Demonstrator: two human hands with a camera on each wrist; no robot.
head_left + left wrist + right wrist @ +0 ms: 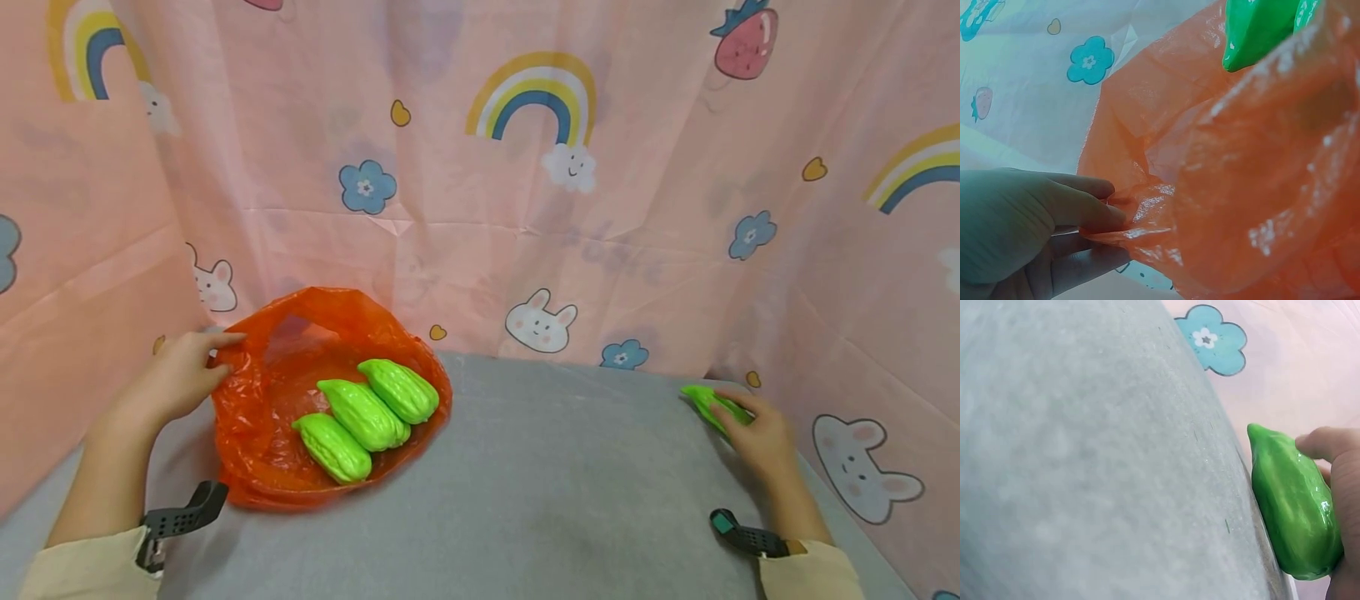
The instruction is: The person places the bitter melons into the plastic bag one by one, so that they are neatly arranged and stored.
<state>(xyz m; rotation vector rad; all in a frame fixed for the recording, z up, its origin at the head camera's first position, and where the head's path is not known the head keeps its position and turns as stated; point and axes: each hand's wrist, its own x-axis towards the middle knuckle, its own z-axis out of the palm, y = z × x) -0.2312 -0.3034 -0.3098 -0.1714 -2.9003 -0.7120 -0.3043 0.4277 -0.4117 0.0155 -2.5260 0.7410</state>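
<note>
My left hand pinches the left rim of a thin orange plastic bag between thumb and fingers. The bag's mouth gapes wide, and three bright green, ridged bitter melons lie side by side inside it. In the left wrist view, the bag's film bunches at the fingertips, with one melon's pointed tip above. Far to the right, my right hand grips another green bitter melon from above. That melon has its tapered end pointing away from the palm in the right wrist view; the fingers partly hide it.
A grey tabletop stretches between the bag and the right hand. Pink printed curtain hangs behind the table and along both sides. Each wrist wears a black strap.
</note>
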